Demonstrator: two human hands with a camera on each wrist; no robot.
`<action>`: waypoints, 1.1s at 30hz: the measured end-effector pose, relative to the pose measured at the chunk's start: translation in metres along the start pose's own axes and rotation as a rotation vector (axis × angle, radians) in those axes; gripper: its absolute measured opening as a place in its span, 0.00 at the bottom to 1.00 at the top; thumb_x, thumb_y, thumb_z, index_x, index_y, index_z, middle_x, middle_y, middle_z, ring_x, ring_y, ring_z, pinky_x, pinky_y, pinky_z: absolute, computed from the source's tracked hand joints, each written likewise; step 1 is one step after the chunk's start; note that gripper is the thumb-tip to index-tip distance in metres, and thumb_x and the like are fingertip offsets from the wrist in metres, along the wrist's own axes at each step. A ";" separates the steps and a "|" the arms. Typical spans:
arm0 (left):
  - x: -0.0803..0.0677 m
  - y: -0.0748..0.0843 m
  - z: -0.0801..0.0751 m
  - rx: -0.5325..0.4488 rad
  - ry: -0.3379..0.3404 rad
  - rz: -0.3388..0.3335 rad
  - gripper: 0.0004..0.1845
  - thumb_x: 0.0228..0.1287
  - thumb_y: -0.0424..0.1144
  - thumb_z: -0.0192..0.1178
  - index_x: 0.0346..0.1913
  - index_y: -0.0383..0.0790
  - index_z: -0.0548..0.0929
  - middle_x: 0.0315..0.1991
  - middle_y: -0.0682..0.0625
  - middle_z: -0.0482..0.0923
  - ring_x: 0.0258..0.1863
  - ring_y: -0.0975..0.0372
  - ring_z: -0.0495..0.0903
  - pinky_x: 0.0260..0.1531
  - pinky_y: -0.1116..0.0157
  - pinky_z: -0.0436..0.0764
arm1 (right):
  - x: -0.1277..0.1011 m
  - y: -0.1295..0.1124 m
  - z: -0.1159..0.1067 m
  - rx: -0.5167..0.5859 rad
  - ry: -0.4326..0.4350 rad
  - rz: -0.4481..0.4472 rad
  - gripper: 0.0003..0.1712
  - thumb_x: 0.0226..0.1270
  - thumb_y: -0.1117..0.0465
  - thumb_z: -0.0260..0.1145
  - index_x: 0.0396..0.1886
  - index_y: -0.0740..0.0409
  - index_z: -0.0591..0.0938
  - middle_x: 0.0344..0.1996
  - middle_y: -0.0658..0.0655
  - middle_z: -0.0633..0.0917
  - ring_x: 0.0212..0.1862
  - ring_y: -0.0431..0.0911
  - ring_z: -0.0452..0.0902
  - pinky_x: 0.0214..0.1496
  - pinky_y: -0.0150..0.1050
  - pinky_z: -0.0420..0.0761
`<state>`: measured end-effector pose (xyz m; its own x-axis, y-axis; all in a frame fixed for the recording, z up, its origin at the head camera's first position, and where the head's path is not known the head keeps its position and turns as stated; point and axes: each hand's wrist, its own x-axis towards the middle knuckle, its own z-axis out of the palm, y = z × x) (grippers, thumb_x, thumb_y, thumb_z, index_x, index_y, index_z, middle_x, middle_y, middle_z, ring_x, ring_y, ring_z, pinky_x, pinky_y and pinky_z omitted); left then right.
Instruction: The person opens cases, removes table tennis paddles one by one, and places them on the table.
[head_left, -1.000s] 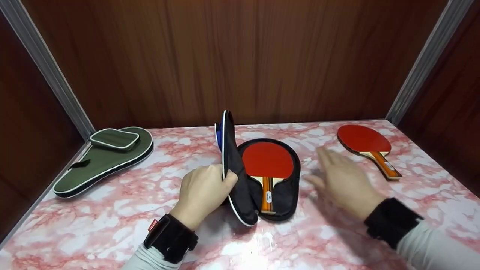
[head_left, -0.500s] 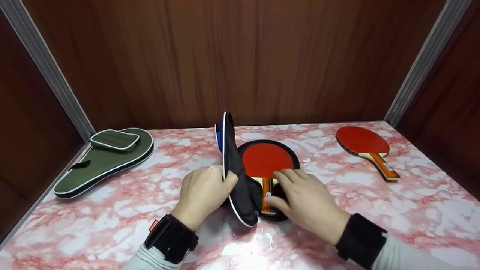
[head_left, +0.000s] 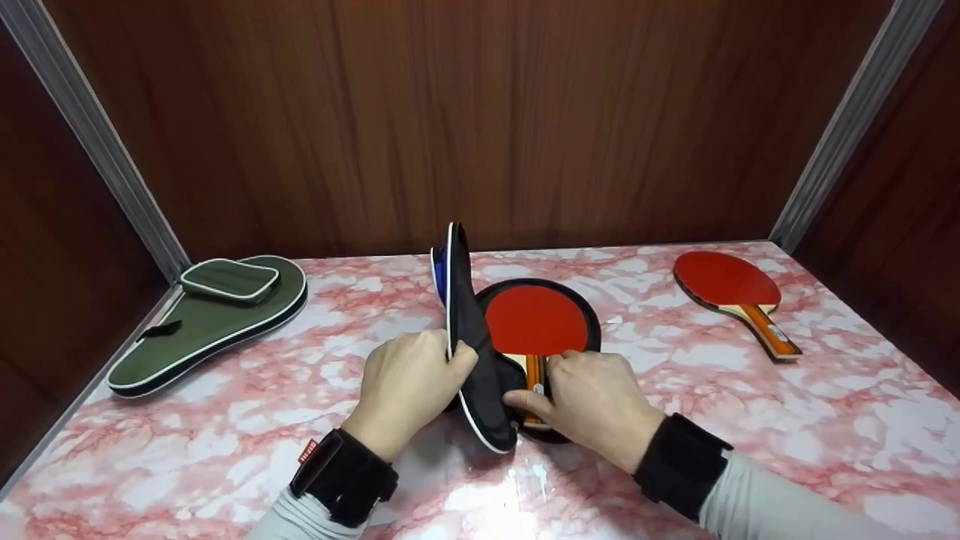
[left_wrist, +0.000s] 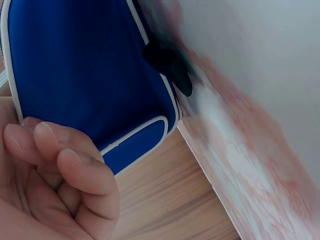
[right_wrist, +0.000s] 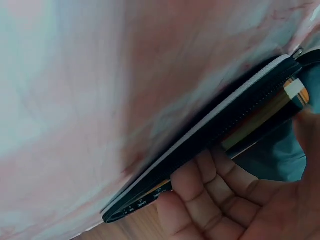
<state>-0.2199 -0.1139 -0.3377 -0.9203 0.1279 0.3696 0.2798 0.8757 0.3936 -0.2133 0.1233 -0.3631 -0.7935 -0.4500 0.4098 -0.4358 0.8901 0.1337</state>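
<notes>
A table tennis bat case lies unzipped, its blue outside (left_wrist: pixel 75 65) edged in white piping. My left hand (head_left: pixel 411 390) grips the raised flap (head_left: pixel 474 367) by its edge, fingers curled, and holds it nearly upright. In the other half, on the black lining, lies a red table tennis bat (head_left: pixel 536 322) with a striped wooden handle. Across that handle reaches my right hand (head_left: pixel 596 401), thumb to its left and fingers at its right side. The right wrist view shows curled fingers (right_wrist: pixel 187 182) at the bat's edge, beside the zip (right_wrist: pixel 200 130).
A second red bat (head_left: pixel 727 281) lies at the back right, handle toward me. On the left is a green bat case (head_left: pixel 217 322) with a small pocket. The marbled pink tabletop (head_left: pixel 187 457) ends at brown panels (head_left: pixel 487 127) on three sides.
My right hand has come left from beside the case onto the bat's handle, its fingers curling in. The left hand and the raised flap have stayed nearly still.
</notes>
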 end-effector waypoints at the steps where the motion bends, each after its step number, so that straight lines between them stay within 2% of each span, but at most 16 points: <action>1: 0.000 0.000 0.000 -0.001 0.003 0.002 0.22 0.75 0.49 0.59 0.18 0.50 0.77 0.17 0.54 0.75 0.21 0.54 0.79 0.24 0.53 0.75 | 0.001 0.000 0.000 0.008 -0.021 0.012 0.40 0.71 0.25 0.70 0.19 0.55 0.80 0.16 0.53 0.77 0.23 0.53 0.82 0.22 0.50 0.82; 7: -0.001 0.000 -0.001 -0.001 0.017 0.007 0.23 0.75 0.49 0.60 0.18 0.50 0.77 0.16 0.54 0.75 0.21 0.53 0.80 0.24 0.52 0.75 | 0.011 0.002 -0.008 0.080 -0.233 0.106 0.36 0.71 0.28 0.71 0.19 0.52 0.80 0.17 0.52 0.78 0.25 0.52 0.81 0.30 0.54 0.84; 10: -0.001 0.001 0.000 0.004 0.017 0.004 0.22 0.75 0.50 0.60 0.18 0.50 0.77 0.17 0.54 0.75 0.21 0.53 0.80 0.24 0.52 0.75 | 0.014 0.003 -0.011 0.097 -0.287 0.117 0.33 0.71 0.32 0.74 0.19 0.52 0.79 0.17 0.51 0.78 0.26 0.51 0.81 0.32 0.55 0.85; 14: 0.000 0.001 0.000 0.005 0.010 0.003 0.21 0.74 0.49 0.60 0.19 0.50 0.78 0.17 0.54 0.75 0.22 0.53 0.80 0.25 0.52 0.76 | 0.015 0.006 -0.010 0.092 -0.311 0.127 0.32 0.70 0.37 0.76 0.15 0.51 0.76 0.16 0.50 0.76 0.24 0.49 0.78 0.30 0.53 0.83; 19: 0.000 0.002 0.001 0.002 -0.001 -0.001 0.21 0.74 0.49 0.59 0.19 0.50 0.78 0.17 0.54 0.75 0.22 0.53 0.79 0.26 0.52 0.76 | 0.014 0.012 -0.004 0.108 -0.295 0.157 0.30 0.68 0.43 0.76 0.12 0.50 0.75 0.16 0.50 0.75 0.22 0.48 0.75 0.27 0.52 0.80; 25: -0.001 0.002 0.002 0.002 0.008 0.013 0.21 0.72 0.48 0.59 0.17 0.50 0.76 0.16 0.54 0.73 0.20 0.53 0.78 0.24 0.52 0.75 | 0.013 0.018 0.000 0.136 -0.278 0.176 0.23 0.66 0.49 0.75 0.18 0.52 0.76 0.17 0.51 0.77 0.23 0.49 0.77 0.27 0.53 0.80; 33: -0.001 0.002 0.003 0.001 0.018 0.022 0.21 0.71 0.47 0.59 0.17 0.50 0.76 0.16 0.54 0.73 0.20 0.53 0.77 0.23 0.52 0.74 | 0.017 0.029 -0.007 0.205 -0.299 0.187 0.15 0.64 0.55 0.74 0.25 0.55 0.77 0.18 0.53 0.77 0.23 0.51 0.76 0.30 0.51 0.80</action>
<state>-0.2192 -0.1110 -0.3397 -0.9090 0.1385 0.3932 0.2994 0.8731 0.3847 -0.2363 0.1418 -0.3462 -0.9425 -0.3099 0.1254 -0.3240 0.9392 -0.1137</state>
